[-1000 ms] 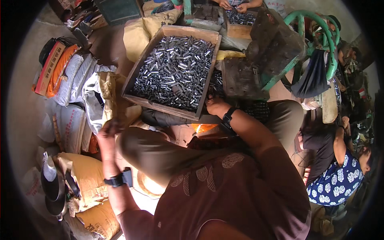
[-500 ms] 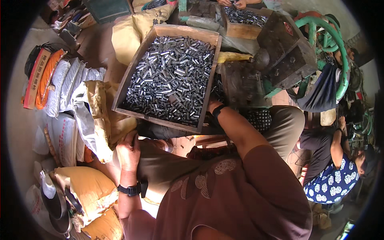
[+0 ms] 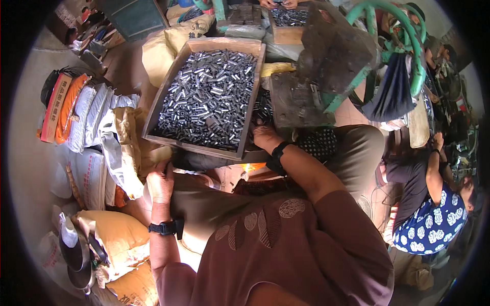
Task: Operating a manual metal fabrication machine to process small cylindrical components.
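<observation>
A wooden tray (image 3: 198, 149) full of small shiny metal sleeves (image 3: 209, 97) stands tilted before me. My right hand (image 3: 265, 136) reaches down beside the tray's right wall, at a dark heap of metal pieces (image 3: 262, 108) between the tray and the press. Its fingertips are lost in shadow, so their grip cannot be told. My left hand (image 3: 161, 182) rests on my left knee, fingers extended over it, close to an opened paper-and-plastic sack (image 3: 127, 148). Nothing shows in it.
Right of the tray is a press with a dark metal base (image 3: 296, 99), a heavy block (image 3: 337, 46) and a green handwheel (image 3: 416, 51). Across from me, another person's hands (image 3: 280, 4) work over a box (image 3: 288, 34). Stacked sacks (image 3: 92, 120) stand left; a co-worker (image 3: 431, 219) sits right.
The view has shifted, so the tray and press appear farther left. More of my right hand shows beside the tray. My left hand stays at the knee.
</observation>
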### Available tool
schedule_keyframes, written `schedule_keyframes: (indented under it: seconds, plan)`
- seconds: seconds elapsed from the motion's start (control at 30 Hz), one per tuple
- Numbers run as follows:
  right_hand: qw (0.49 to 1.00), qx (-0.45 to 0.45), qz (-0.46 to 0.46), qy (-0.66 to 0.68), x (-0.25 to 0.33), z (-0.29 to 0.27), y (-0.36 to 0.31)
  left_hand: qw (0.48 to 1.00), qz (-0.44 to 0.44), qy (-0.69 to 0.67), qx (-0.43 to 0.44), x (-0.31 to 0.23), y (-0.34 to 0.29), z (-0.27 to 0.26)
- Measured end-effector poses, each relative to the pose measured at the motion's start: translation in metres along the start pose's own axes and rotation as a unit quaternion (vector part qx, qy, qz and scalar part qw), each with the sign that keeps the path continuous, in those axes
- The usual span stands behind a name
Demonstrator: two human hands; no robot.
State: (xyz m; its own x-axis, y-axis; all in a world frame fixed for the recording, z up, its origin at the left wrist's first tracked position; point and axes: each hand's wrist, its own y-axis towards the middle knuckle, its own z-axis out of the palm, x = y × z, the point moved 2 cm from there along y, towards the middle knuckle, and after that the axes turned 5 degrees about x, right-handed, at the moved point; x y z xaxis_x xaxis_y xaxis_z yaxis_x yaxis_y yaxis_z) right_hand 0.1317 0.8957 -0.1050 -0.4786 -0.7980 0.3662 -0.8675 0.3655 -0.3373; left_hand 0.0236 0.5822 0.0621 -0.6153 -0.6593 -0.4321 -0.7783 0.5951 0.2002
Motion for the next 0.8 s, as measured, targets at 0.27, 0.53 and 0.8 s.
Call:
schedule_keyframes:
  seconds: [0.27, 0.53, 0.8]
  plan:
    - [0.954, -0.115, -0.276, -0.008, -0.006, 0.013, -0.074, 0.998, 0.002, 0.069, 0.016, 0.001, -0.003, 0.007]
    - [0.952, 0.019, -0.305, 0.025, -0.016, -0.049, -0.155, 0.928, 0.058, -0.137, 0.341, -0.047, -0.032, 0.094]
    - [0.965, 0.01, -0.223, 0.139, -0.028, -0.04, -0.143, 0.87, 0.186, -0.066, 0.452, -0.133, -0.038, 0.155]
